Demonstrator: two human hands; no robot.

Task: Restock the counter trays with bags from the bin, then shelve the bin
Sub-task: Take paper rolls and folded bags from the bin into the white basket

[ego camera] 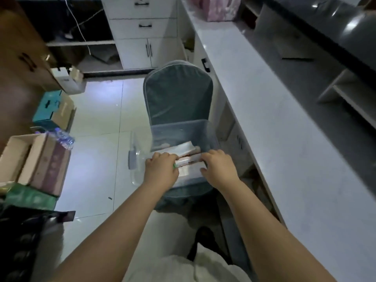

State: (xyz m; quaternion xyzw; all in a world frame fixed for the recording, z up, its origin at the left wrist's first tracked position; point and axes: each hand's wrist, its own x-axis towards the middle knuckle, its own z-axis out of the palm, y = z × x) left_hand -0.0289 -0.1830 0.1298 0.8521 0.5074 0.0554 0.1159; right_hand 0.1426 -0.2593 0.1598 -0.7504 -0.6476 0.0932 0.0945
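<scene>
Translucent grey plastic forms the bin (179,133), which sits on the seat of a chair (178,94) covered in grey-green fabric, just left of a long white tabletop (270,123) that runs from near right to far centre. Inside the bin, at its near end, lies a stack of flat white bags (189,157) with reddish edges. Both of a person's bare hands reach into that near end. The left hand (160,169) rests at the left edge of the stack, fingers curled down over the bag ends and closed on them; a small green strip shows at its thumb side. The right hand (218,166) sits at the right edge of the same stack, fingers bent over the bags' right ends, thumb pointing toward the left hand; it presses against the bags, though whether it truly grips them cannot be told from this angle. The bags lie between the two hands, touching both. A clear lid (137,159) with a grey latch leans beside the bin's left wall, just left of the left hand. On the floor (97,123) of pale tiles to the far left stand cardboard boxes (40,159), a teal box (50,106) and a plastic water bottle (64,137). White drawers and cabinet doors (142,31) line the far wall. A pink package (215,7) rests at the far end of the tabletop.
</scene>
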